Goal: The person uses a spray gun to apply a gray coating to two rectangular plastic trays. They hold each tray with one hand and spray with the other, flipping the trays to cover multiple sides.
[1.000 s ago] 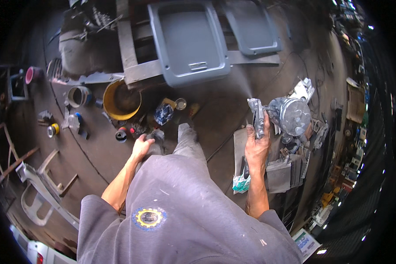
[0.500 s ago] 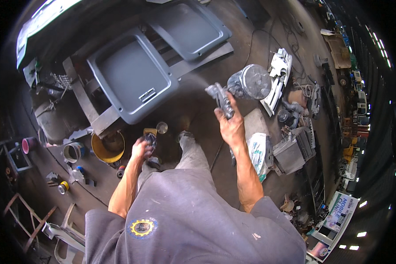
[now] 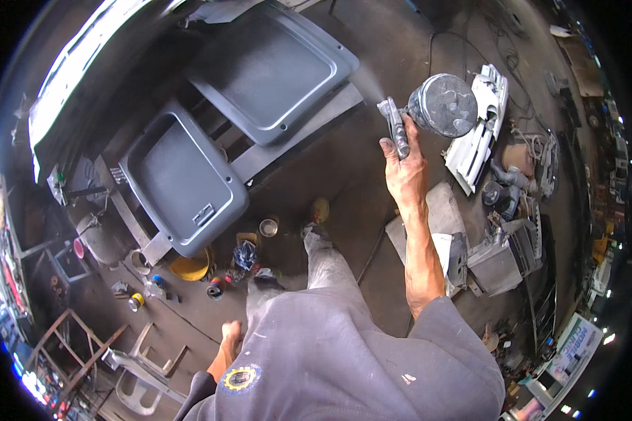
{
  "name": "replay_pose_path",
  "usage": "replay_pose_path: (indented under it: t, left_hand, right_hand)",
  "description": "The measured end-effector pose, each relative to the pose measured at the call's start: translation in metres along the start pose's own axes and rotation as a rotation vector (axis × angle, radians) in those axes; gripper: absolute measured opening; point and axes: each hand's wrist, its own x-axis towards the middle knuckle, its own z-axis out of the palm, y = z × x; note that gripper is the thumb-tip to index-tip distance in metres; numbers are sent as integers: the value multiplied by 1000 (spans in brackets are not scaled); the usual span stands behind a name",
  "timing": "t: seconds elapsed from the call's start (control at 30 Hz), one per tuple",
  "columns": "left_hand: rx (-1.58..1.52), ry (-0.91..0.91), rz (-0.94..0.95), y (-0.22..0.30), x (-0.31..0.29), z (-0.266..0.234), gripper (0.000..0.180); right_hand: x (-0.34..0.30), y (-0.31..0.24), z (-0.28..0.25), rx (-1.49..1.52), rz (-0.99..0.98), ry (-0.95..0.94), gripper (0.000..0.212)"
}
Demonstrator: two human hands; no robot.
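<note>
My right hand (image 3: 406,168) is wrapped round the handle of a spray gun (image 3: 395,125), held out to the right with its dark, paint-smeared cup (image 3: 442,105) beyond the fingers. A faint pale mist hangs off the nozzle, to the right of a large grey panel (image 3: 277,67) with a raised rim. A second grey panel (image 3: 182,175), smaller in view and with a small slotted latch recess, lies nearer on the left. My left hand (image 3: 232,331) hangs low beside my left thigh, near nothing; its fingers are mostly hidden.
Flat support beams (image 3: 295,133) carry the panels. By my feet are a yellow bucket (image 3: 192,265), a small round tin (image 3: 268,227) and a crumpled dark cloth (image 3: 245,254). A white bumper-like part (image 3: 479,133) and scrap lie right; a metal frame (image 3: 70,344) stands lower left.
My right hand has carried the spray gun farther right and away from me. My left hand has drawn back from near the cloth to my side. The view has shifted.
</note>
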Motion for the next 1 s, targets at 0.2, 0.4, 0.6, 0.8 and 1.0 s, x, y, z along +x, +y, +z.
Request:
replay_pose_path:
  t: [0.2, 0.4, 0.6, 0.8, 1.0]
  left_hand:
    - [-100, 209, 288, 280, -32, -30, 55]
    - [-667, 0, 372, 366, -17, -14, 47]
    - [-831, 54, 184, 307, -5, 17, 46]
    - [-1234, 194, -123, 176, -5, 38, 39]
    - [-1188, 211, -273, 56, -32, 86, 39]
  right_hand:
    - [-19, -10, -12, 129, -85, -419, 56]
    - [-68, -65, 3, -52, -424, -839, 40]
    - [-69, -119, 64, -266, -571, -920, 47]
    - [-60, -134, 123, -363, -674, -820, 56]
    - [-23, -187, 195, -426, -686, -736, 45]
